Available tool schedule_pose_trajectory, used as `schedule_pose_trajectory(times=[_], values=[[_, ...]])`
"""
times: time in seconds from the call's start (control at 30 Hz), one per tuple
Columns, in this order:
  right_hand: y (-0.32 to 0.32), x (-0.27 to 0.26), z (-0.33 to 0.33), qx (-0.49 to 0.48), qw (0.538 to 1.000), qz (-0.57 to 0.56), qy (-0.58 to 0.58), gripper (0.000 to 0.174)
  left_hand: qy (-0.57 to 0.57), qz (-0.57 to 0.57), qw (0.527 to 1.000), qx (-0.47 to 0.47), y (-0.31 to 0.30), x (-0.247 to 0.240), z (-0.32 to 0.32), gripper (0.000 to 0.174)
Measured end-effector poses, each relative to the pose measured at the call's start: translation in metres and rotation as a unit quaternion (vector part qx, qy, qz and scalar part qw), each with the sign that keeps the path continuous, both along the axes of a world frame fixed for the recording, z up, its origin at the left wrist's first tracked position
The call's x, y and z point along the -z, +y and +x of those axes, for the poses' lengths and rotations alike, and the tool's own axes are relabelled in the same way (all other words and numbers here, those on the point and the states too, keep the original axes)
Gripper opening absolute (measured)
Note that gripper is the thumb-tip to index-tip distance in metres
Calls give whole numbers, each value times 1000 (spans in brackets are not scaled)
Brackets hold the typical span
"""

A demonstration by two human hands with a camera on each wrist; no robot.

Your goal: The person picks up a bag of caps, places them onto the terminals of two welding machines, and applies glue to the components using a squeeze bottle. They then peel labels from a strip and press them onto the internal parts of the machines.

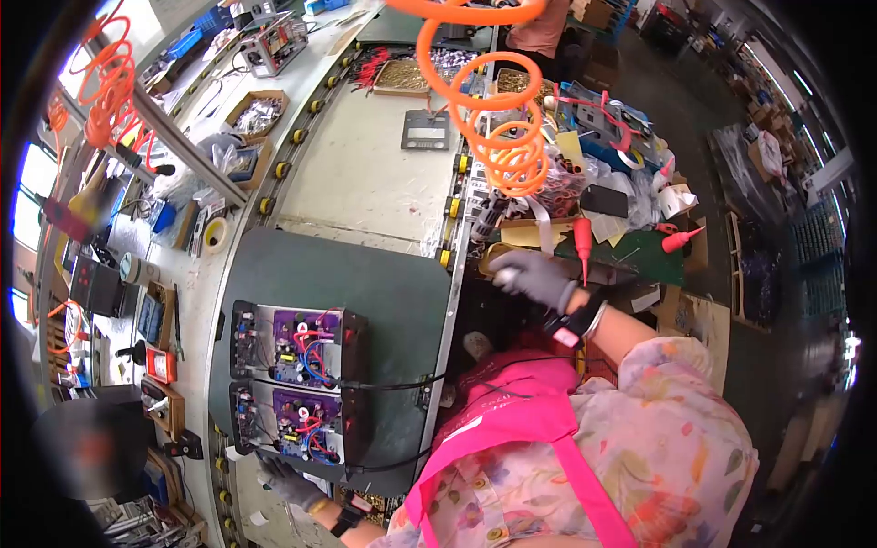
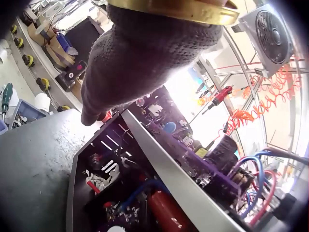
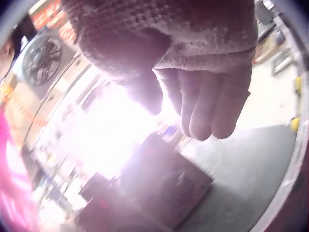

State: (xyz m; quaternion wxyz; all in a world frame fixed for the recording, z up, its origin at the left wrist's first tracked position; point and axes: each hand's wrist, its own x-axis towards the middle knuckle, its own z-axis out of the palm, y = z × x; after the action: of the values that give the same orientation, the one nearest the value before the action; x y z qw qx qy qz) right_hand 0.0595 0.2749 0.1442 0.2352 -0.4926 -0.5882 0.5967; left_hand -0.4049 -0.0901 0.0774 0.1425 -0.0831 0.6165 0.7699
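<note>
Two open-topped electronic units, an upper one and a lower one, sit side by side on a dark green board, with circuit boards, red and blue wires and purple inner walls showing. My left hand, in a grey glove, is beside the near end of the lower unit. In the left wrist view its fingers reach down by the metal case's corner. My right hand, also gloved, is raised off to the right of the board. Its fingers hang loosely bent, with nothing visible between them and the thumb.
Black cables run from the units over the board's right edge. Orange coiled hoses hang overhead. Red squeeze bottles and piled parts stand at right. A roller rail borders the line. A flat grey panel lies farther up.
</note>
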Motion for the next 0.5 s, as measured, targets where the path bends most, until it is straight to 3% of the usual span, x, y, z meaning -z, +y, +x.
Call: schedule_pose_trajectory(times=[0.07, 0.2, 0.27, 0.3, 0.33, 0.4, 0.47, 0.5], values=[[30, 26, 52, 64, 990, 95, -85, 21, 47, -39, 998, 10, -8, 3, 15, 48], [103, 50, 79, 133, 975, 170, 46, 19, 139, -108, 984, 13, -12, -6, 50, 47], [145, 54, 70, 164, 932, 324, 3, 21, 152, -99, 983, 3, -6, -14, 63, 45], [164, 53, 65, 191, 931, 305, 60, 23, 155, -104, 982, 1, -1, -22, 71, 45], [179, 41, 60, 210, 903, 374, 10, 23, 157, -110, 982, -1, 3, -29, 78, 44], [217, 27, 55, 221, 878, 423, 44, 23, 178, -85, 980, -7, 12, -35, 91, 43], [248, 13, 62, 175, 871, 446, -106, 24, 195, -92, 976, -14, 26, -50, 112, 41], [264, 16, 72, 106, 912, 376, -121, 26, 215, -78, 973, -23, 31, -57, 124, 40]])
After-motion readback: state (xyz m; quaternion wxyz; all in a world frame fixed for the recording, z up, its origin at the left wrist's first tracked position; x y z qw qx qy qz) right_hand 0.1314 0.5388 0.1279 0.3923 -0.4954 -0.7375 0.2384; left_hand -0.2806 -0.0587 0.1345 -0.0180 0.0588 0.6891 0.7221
